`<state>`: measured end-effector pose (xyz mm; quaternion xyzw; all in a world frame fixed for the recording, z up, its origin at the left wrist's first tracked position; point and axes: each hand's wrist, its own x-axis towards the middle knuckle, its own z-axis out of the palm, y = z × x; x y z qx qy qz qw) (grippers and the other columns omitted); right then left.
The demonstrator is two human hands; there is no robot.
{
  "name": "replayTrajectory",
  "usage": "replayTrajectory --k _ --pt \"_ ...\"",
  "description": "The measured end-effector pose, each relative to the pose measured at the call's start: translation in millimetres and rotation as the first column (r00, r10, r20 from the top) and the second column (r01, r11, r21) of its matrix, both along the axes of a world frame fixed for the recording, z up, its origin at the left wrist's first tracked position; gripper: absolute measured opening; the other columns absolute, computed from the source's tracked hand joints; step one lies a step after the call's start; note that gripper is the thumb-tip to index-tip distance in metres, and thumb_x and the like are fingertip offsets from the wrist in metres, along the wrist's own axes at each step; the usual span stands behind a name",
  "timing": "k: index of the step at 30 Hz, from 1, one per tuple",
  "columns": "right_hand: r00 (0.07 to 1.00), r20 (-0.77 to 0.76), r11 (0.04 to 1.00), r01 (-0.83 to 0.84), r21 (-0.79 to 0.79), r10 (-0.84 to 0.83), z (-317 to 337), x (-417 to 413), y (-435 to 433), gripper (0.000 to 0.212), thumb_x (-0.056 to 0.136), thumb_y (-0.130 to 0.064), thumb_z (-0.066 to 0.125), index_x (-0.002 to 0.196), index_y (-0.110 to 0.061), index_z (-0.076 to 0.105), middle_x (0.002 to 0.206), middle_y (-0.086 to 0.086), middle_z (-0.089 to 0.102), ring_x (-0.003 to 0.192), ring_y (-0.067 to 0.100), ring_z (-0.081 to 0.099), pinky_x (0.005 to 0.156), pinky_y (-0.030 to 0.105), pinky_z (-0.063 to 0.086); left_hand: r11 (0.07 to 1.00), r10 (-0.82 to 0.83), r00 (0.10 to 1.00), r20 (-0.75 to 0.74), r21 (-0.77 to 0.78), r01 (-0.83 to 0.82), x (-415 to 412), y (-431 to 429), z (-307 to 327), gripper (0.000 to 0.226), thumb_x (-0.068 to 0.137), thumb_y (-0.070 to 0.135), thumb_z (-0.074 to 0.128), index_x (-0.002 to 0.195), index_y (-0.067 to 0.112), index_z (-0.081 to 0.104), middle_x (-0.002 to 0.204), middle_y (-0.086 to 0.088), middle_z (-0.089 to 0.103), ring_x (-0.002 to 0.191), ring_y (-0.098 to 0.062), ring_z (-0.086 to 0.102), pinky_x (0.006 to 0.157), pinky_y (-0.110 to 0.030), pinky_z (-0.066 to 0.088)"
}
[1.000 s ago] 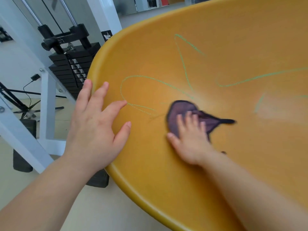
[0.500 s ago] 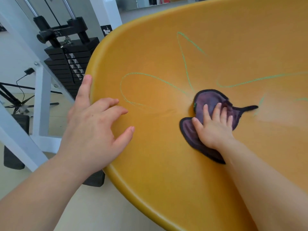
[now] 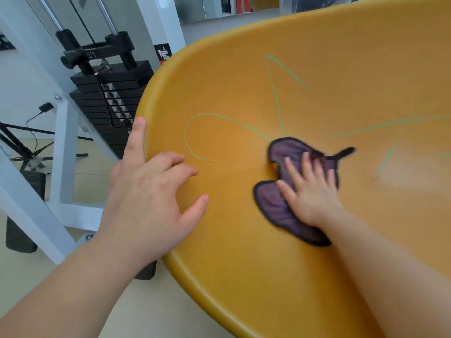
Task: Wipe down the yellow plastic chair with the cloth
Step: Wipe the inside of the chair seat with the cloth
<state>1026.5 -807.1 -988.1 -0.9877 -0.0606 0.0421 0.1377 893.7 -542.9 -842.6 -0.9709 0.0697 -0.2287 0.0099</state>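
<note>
Right hand (image 3: 310,191) flat, fingers spread, pressing cloth (image 3: 275,206) on chair (image 3: 244,252); left hand (image 3: 148,198) loose, bracing rim. Green marks (image 3: 274,93) beyond fingertips remain; judged partway.

Soft, diffuse light fills the scene brightly and evenly, and no shadow is hard-edged. The yellow chair (image 3: 244,264) carries a pale, washed-out sheen on its right part and a faint, soft shadow under the left hand (image 3: 146,203). Motion blur smears the right hand (image 3: 310,191) and the cloth (image 3: 275,206) beneath it, leaving their edges fuzzy, while the left hand is sharp. Wide-angle distortion bows the chair's rim and tilts the posts of the white frame (image 3: 66,147) near the left edge. The far background along the top looks soft.
</note>
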Motion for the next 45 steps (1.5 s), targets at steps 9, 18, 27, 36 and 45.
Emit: replayTrajectory --k 9,18,27,36,45 --pt "0.952 0.117 0.890 -0.308 0.336 0.285 37.6 -17.5 102.7 0.067 0.090 -0.073 0.011 0.151 -0.056 -0.012 0.166 -0.010 -0.025 0.154 0.023 -0.025 0.121 0.050 -0.014 0.995 -0.068 0.990 0.121 -0.069 0.077 5.4 20.9 9.2 0.045 0.079 0.053 0.059 0.106 0.022 0.076 0.145 -0.010 0.054 0.147 -0.040 0.028 0.110 -0.070 0.025" --pt "0.972 0.071 0.955 -0.232 0.184 0.223 13.2 -30.8 34.4 0.075 0.079 -0.086 -0.015 0.150 -0.063 -0.011 0.164 -0.018 -0.029 0.154 0.018 -0.025 0.124 0.043 -0.016 0.966 -0.052 0.999 0.017 -0.252 0.054 10.9 18.4 8.0 0.064 0.079 0.060 0.051 0.133 0.028 0.059 0.168 -0.008 0.009 0.154 -0.030 0.010 0.121 -0.057 0.016" --pt "0.986 0.051 0.868 -0.164 0.468 0.159 54.2 1.1 118.9 0.083 0.078 -0.089 0.010 0.150 -0.053 -0.012 0.165 -0.010 -0.026 0.153 0.021 -0.027 0.122 0.050 -0.017 0.943 -0.097 0.995 0.015 -0.318 0.097 14.1 21.1 5.0 0.034 0.080 0.039 0.063 0.111 0.026 0.068 0.168 -0.011 0.009 0.155 -0.031 0.008 0.120 -0.017 -0.005" --pt "0.936 0.202 0.909 -0.335 0.246 0.290 20.1 -17.0 64.0 0.070 0.083 -0.087 -0.004 0.147 -0.062 -0.008 0.165 -0.017 -0.023 0.156 0.015 -0.016 0.125 0.050 -0.010 0.917 -0.112 0.994 -0.001 -0.386 0.103 14.1 18.6 5.3 0.007 0.078 0.031 0.061 0.080 0.024 0.062 0.168 -0.008 0.009 0.155 -0.028 0.007 0.112 -0.005 -0.007" --pt "0.977 0.142 0.794 -0.214 0.569 0.162 79.1 23.5 162.8 0.057 0.099 -0.064 0.013 0.150 -0.056 -0.012 0.162 -0.023 -0.028 0.153 0.016 -0.021 0.121 0.056 -0.011 0.772 -0.251 0.964 0.091 -0.582 0.256 14.8 22.6 7.9 0.033 0.079 0.028 0.046 0.107 0.029 0.064 0.168 -0.001 0.010 0.155 -0.015 0.002 0.123 -0.025 0.003"
